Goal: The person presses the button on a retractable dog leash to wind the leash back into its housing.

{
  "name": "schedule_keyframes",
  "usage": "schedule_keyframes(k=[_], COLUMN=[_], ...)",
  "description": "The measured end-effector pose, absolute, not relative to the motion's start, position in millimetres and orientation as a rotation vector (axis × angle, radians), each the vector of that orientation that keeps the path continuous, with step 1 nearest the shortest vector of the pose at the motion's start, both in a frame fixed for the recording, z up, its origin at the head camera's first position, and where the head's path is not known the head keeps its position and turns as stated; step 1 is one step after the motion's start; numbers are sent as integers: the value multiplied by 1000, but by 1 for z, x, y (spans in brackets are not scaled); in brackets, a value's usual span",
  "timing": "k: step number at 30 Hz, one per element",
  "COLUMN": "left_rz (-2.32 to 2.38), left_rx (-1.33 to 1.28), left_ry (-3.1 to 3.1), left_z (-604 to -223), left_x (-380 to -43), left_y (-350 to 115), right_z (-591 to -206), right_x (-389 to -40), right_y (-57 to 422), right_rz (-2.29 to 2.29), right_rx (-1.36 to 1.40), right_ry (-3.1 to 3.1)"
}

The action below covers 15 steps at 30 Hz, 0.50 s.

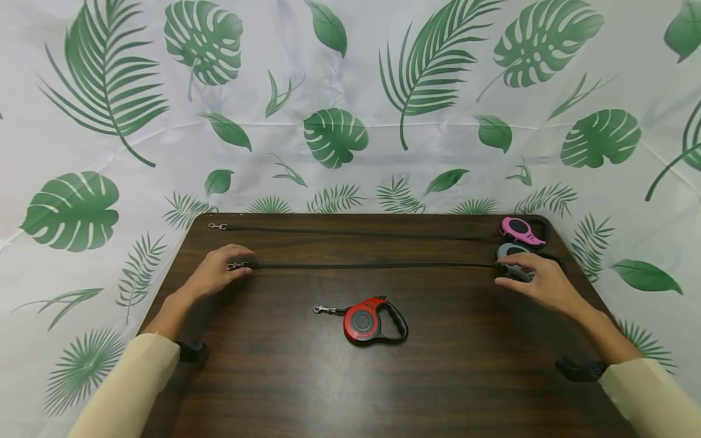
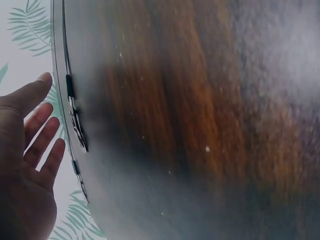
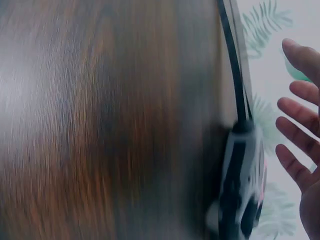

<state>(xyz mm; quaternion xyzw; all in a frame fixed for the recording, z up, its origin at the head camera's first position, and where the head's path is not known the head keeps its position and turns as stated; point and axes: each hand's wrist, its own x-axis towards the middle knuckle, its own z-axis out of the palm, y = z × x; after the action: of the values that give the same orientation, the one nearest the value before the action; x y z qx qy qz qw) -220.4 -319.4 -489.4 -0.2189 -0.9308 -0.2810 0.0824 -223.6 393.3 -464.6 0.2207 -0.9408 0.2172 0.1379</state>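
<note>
A grey retractable dog leash [image 1: 512, 250] lies at the right with its black cord [image 1: 372, 266] drawn straight across the table to a metal clip [image 2: 77, 130] at the left. My left hand [image 1: 210, 275] hovers by that clip, fingers spread and apart from it in the left wrist view. Beside the grey case, my right hand [image 1: 542, 282] partly covers it from the head camera; the right wrist view shows loose, separated fingers holding nothing. Behind lies a pink retractable leash [image 1: 516, 227], its cord also stretched left. Nearer me, a red retractable leash [image 1: 362, 322] has its cord wound in.
The dark wooden table [image 1: 339, 389] has rounded far corners. A white cloth [image 1: 350, 79] printed with green leaves hangs behind it. The pink leash's clip [image 1: 217, 226] lies near the far left corner, and the red leash's short clip [image 1: 325, 309] points left.
</note>
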Motion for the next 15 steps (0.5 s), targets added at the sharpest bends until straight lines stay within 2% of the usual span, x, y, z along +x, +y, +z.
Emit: schedule_keyframes(k=[15], left_rz=[-837], left_rx=[-630], left_ry=[-2867], left_z=[-500], left_x=[-222], left_y=[-327], right_z=[-478], right_x=[-225], right_y=[466], right_rz=[461], right_rx=[573], right_ry=[-2719])
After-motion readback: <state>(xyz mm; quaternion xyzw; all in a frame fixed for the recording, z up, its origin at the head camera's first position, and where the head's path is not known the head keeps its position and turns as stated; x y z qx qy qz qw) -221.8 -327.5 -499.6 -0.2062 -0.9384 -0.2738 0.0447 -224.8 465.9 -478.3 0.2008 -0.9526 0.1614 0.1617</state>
